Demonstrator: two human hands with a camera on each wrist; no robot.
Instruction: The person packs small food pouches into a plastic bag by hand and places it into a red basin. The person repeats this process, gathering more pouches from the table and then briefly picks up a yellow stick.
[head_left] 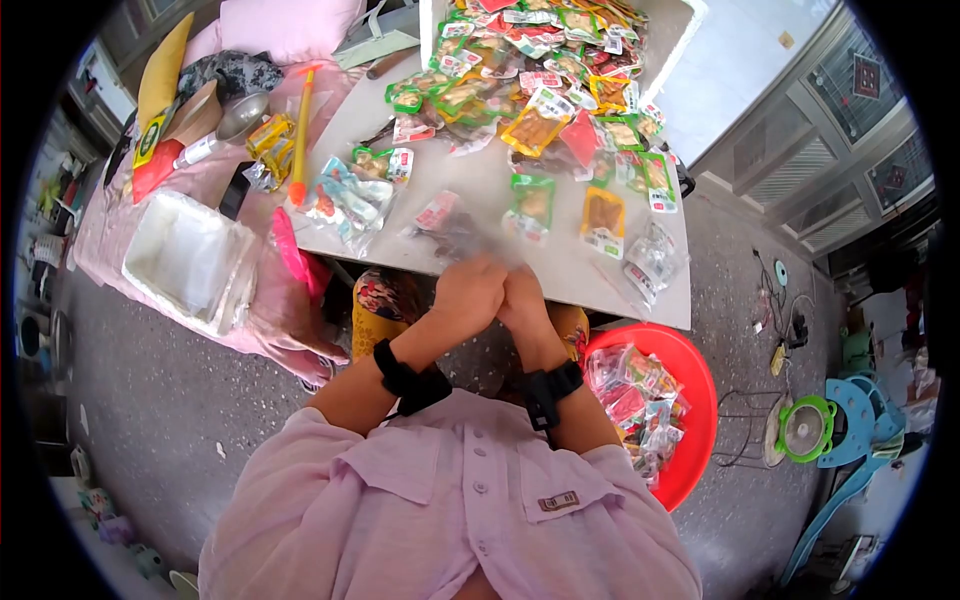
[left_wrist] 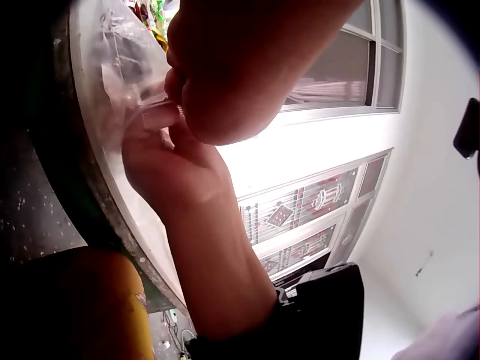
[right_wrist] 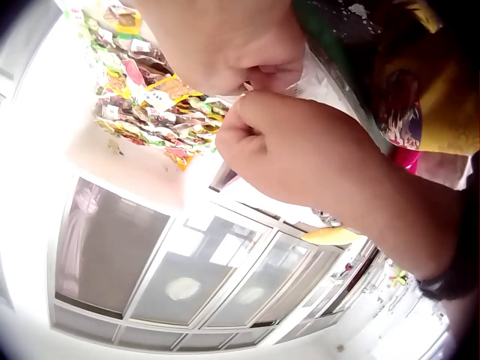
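At the near edge of the table, my left hand (head_left: 468, 292) and right hand (head_left: 522, 300) meet with fingers curled together. They pinch the edge of a clear plastic bag (left_wrist: 124, 64), which spreads over the tabletop beyond the fingertips in the left wrist view. Most of the pinched edge is hidden by the fingers. In the right wrist view the left hand (right_wrist: 289, 139) lies against the right hand (right_wrist: 225, 41). Just past the hands lie a clear packet with a pink label (head_left: 437, 212), a green packet (head_left: 531, 203) and a yellow packet (head_left: 603, 215).
A large heap of snack packets (head_left: 540, 60) fills a white foam box (head_left: 685, 30) and spills onto the table (head_left: 400, 225). Beside my right arm stands a red basin (head_left: 700, 400) of packets. To the left are a white foam tray (head_left: 165, 265) and an orange-yellow stick (head_left: 302, 140).
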